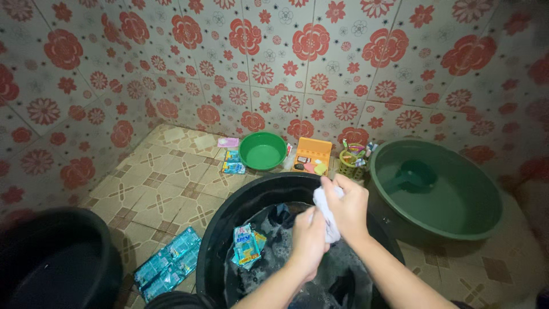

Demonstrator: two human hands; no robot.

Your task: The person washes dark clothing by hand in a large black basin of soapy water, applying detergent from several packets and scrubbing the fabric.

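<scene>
Gripping a white cloth (327, 214), left hand (309, 240) and right hand (349, 209) close above the black tub's rim (229, 212).

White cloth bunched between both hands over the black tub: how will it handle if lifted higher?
The white cloth is probably floppy: it crumples between the left hand and right hand. Likely wet, heavy and slippery, given the sudsy water in the black plastic tub.

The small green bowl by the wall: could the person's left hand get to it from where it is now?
Probably, with a stretch. The left hand grips the white cloth over the black tub; the green bowl sits beyond its rim, nothing blocking.
</scene>
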